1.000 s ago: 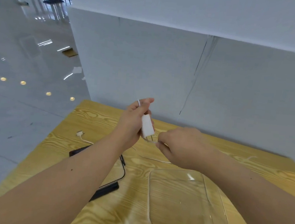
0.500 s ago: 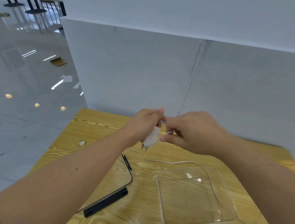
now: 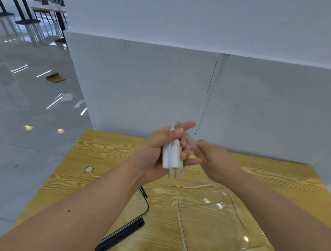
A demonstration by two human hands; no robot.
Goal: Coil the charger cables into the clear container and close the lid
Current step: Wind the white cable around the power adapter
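Observation:
My left hand (image 3: 155, 155) grips a white charger plug (image 3: 172, 156) upright above the wooden table, with the white cable (image 3: 192, 186) looped lengthwise around it. My right hand (image 3: 212, 161) pinches that cable just right of the plug. The rest of the cable trails across the table, and its connector end (image 3: 89, 170) lies at the left. The clear container (image 3: 219, 224) sits open on the table below my right forearm. A clear lid with a black rim (image 3: 143, 205) lies under my left forearm, mostly hidden.
The wooden table (image 3: 112, 152) butts against a grey partition wall (image 3: 185, 90) at the back. Its left edge drops to a shiny tiled floor (image 3: 13, 149). Other tables stand far off at the top left.
The plug has been turned upright in my left hand and a loop of cable now wraps around it. My right hand has shifted right, drawing the cable along. The view has tilted up slightly.

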